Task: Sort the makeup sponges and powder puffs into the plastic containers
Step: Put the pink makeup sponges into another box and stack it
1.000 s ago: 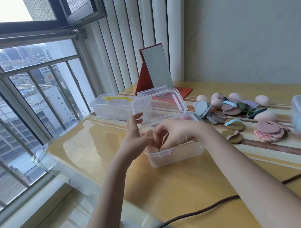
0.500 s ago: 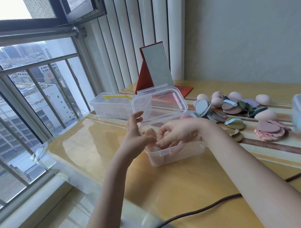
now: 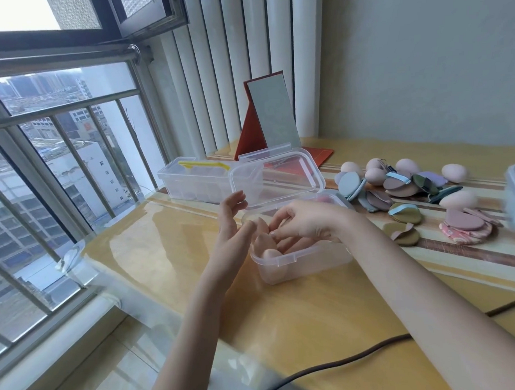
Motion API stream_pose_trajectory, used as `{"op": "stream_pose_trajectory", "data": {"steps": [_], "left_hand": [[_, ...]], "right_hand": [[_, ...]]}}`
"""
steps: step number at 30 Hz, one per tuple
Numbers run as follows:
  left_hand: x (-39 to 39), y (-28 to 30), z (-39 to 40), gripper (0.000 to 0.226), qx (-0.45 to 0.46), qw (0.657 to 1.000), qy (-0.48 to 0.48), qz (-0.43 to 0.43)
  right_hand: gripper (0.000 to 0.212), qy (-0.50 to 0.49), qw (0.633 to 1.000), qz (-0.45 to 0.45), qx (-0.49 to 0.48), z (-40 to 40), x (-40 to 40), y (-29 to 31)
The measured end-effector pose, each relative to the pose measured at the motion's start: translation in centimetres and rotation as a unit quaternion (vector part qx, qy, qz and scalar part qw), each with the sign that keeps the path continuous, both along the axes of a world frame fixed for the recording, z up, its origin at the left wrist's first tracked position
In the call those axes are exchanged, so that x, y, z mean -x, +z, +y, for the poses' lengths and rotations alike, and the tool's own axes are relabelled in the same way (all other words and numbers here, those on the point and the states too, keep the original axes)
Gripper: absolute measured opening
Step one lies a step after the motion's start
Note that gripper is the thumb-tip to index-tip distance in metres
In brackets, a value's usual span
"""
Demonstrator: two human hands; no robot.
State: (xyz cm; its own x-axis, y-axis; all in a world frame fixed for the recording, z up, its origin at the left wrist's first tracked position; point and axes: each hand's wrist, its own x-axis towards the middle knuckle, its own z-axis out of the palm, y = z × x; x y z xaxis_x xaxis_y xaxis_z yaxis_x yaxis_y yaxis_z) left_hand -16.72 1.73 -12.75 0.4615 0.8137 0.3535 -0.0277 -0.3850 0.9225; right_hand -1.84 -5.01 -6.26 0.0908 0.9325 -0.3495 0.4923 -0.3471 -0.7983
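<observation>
Railings and window glass run along the table's left edge, and your view passes over them first. Near the far left corner sits a clear container with a yellow handle, and behind it a red folding mirror stands upright against the blinds. A black cable crosses the near edge, under your right forearm.

Since a second ago your right hand has dipped lower over the open container, and your left hand has barely shifted. Your left hand is spread, palm toward the box's left end, fingers straight and relaxed. Your right hand has its fingers curled down into the box, pinching at a pale pink egg-shaped sponge; your knuckles hide how firm that grip is.

The container is clear plastic, lid hinged back and standing up behind it, with more pinkish sponges lying inside at its left end. Toward the table's right edge lies the unsorted pile of sponges and puffs: pale eggs, flat teardrop puffs in mauve, olive, grey-blue and dark green, some with ribbon straps.
</observation>
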Motion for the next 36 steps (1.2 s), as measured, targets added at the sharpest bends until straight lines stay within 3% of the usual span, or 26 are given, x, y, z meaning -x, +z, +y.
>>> {"op": "stream_pose_trajectory", "data": {"steps": [4, 8, 16, 26, 32, 36], "left_hand": [[0.0, -0.2, 0.0, 0.052, -0.005, 1.0, 0.002, -0.009], [0.0, -0.3, 0.0, 0.052, -0.005, 1.0, -0.001, -0.012], [-0.3, -0.2, -0.1, 0.05, 0.0, 1.0, 0.008, -0.014], [-0.2, 0.5, -0.9, 0.049, -0.055, 0.996, 0.046, -0.046], [-0.4, 2.7, -1.7, 0.034, -0.06, 0.996, 0.038, -0.057], [-1.5, 5.1, -1.3, 0.029, -0.105, 0.994, 0.018, 0.0]], "right_hand": [[0.014, -0.019, 0.999, -0.028, 0.0, -0.1, -0.3, 0.2], [0.027, -0.057, 0.994, 0.097, -0.005, 0.1, -0.5, 0.1], [0.032, -0.008, 0.995, 0.099, -0.002, 0.2, -0.3, -0.6], [0.023, -0.047, 0.997, -0.048, -0.038, -0.3, -0.1, 1.1], [0.016, -0.128, 0.981, -0.009, -0.142, -1.3, -2.1, 2.8], [0.02, -0.267, 0.922, -0.033, -0.279, -2.1, -6.1, 3.8]]}}
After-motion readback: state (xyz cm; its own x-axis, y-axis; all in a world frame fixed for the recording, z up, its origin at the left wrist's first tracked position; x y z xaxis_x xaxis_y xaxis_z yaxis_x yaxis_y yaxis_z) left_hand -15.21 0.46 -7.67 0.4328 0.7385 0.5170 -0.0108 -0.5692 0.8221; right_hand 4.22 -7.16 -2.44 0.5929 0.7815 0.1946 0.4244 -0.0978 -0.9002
